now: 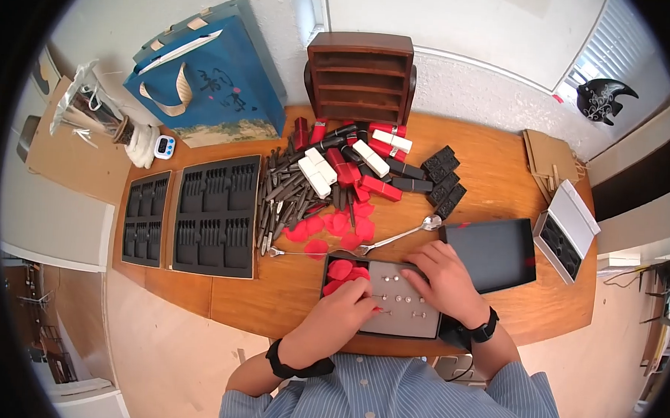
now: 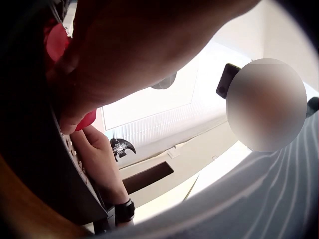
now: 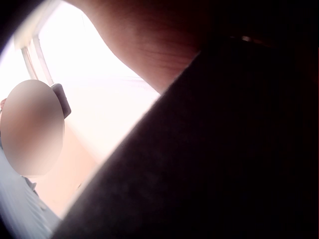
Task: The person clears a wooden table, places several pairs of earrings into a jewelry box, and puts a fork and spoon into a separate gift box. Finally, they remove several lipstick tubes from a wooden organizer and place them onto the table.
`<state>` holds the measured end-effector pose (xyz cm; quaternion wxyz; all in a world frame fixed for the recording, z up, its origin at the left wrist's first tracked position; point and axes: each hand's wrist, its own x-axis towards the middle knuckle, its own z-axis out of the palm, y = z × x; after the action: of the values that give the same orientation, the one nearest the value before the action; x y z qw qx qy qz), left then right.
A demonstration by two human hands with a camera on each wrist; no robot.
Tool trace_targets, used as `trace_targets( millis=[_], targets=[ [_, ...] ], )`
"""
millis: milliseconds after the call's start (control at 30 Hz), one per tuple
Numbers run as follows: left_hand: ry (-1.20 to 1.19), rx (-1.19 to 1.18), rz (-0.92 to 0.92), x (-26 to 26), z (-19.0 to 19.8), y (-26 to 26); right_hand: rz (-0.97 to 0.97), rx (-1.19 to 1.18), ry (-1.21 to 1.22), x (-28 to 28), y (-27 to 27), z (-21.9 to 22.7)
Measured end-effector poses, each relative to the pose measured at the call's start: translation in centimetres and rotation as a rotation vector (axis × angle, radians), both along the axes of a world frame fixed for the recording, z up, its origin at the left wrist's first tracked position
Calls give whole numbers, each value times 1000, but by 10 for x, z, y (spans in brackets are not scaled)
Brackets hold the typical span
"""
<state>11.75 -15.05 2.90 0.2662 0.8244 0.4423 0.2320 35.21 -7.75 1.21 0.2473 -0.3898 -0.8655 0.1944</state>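
Observation:
A shallow black box (image 1: 380,334) lies at the table's front edge, with red petals (image 1: 340,269) in its left part. Its grey pad (image 1: 371,326) bears several small shiny jewellery pieces (image 1: 402,298), which look like stud earrings. My left hand (image 1: 338,314) is over the left side of the box, fingers curled, and pinches a red petal (image 2: 88,119) that pokes out by the fingertips. My right hand (image 1: 444,277) rests at the box's upper right, fingers loosely bent over the pad. The right wrist view is mostly dark, with only the wrist skin (image 3: 144,50) showing.
A black lid-like tray (image 1: 490,253) lies to the right, beside an open white case (image 1: 569,234). Behind the box are a long metal spoon (image 1: 401,234), loose petals and a pile of lipstick tubes (image 1: 344,168). Black slotted trays (image 1: 216,215) lie left; a wooden rack (image 1: 361,79) stands behind.

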Motion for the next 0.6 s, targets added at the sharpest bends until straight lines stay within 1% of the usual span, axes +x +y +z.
trace_targets(
  millis=[67,100,167,200,267,300,433,500,567,600],
  targets=[
    [-120,25,67,-2,-2,0,-3,-3,8,0,-1,0],
    [-121,20,61,-4,-1,-1,-2,-2,1,0,-1,0],
    [-187,2,233,-7,1,-2,-5,-6,-9,1,0,0],
    [-188,-5,229,-9,0,-2,-1,-4,-7,1,0,0],
    [-135,71,422,-14,-1,-2,0,-10,-8,0,0,0],
    [-129,59,443,-16,-4,-2,-1,-10,-5,1,-1,0],
    [-92,108,415,-7,2,-5,0,-3,-7,1,0,-4],
    [-48,141,287,-9,-3,-8,-7,-39,0,1,-1,-2],
    [-9,171,255,-13,-8,-8,-9,-70,8,1,0,0],
    [30,204,223,-15,-9,-8,-24,-55,55,1,0,0]
  ],
)
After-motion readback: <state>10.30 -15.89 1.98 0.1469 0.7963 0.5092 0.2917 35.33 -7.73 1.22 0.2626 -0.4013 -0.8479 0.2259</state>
